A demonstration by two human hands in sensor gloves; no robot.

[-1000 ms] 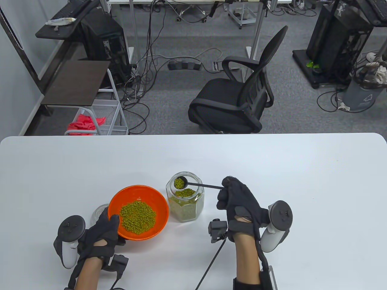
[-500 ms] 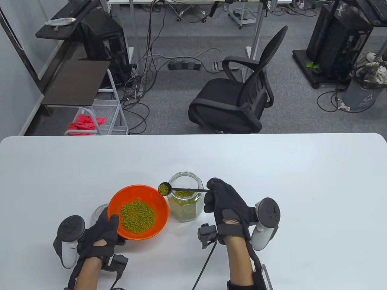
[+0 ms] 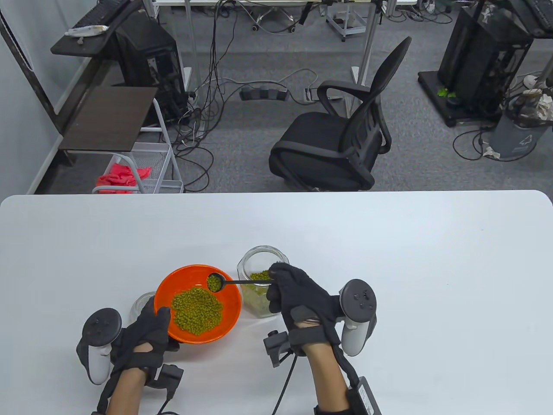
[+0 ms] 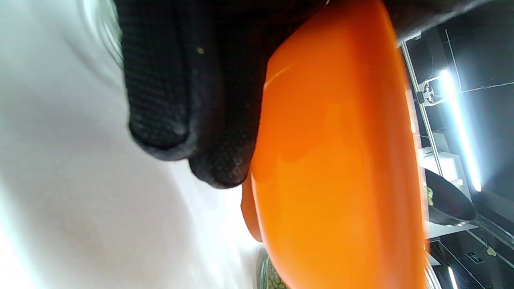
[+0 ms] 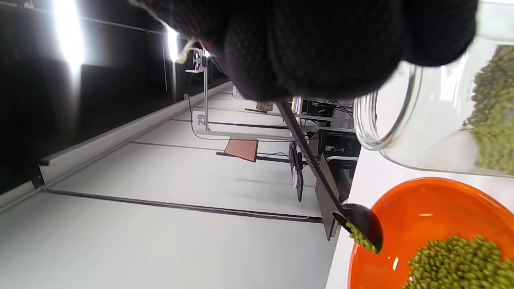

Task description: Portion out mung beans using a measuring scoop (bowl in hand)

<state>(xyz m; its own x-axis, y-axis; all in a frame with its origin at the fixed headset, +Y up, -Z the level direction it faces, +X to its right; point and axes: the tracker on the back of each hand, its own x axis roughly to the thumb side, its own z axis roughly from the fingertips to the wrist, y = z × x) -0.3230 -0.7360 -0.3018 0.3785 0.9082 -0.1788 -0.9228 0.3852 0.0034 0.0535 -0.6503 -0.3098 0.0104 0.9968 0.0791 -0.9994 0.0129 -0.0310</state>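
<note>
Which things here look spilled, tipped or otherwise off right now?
Nothing stands out. The white table shows no loose beans. The orange plastic bowl is gripped by the left hand; the right hand holds the black measuring scoop, full, over the bowl. The clear glass jar stands upright.

A white tag [image 5: 199, 119] in the background reads "29".

Left hand [image 3: 147, 330] curls its fingers in a grip; right hand [image 3: 298, 294] pinches with curled fingers.
</note>
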